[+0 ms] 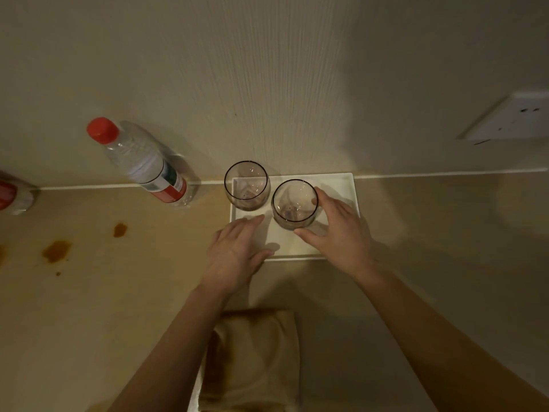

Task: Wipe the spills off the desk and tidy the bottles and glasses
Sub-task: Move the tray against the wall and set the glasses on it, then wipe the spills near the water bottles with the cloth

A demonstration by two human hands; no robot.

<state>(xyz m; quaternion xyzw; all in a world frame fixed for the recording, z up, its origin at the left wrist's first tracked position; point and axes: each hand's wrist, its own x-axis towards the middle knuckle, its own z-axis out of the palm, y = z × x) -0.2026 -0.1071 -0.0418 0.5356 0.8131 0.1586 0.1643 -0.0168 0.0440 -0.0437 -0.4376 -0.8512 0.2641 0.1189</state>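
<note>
Two clear glasses stand on a white tray (341,185) against the wall: one glass (246,185) at the tray's back left, the other glass (294,203) beside it. My right hand (338,233) curls round the second glass, thumb in front and fingers behind. My left hand (237,251) lies flat with straight fingers on the tray's front left corner. A water bottle (145,165) with a red cap stands left of the tray. Brown spills (56,251) mark the desk at the left. A stained folded cloth (255,361) lies near the front edge.
Part of a second red-labelled bottle (15,194) shows at the far left edge. A white wall socket (511,117) sits on the wall at the right. The desk (445,233) meets the wall along a pale seam.
</note>
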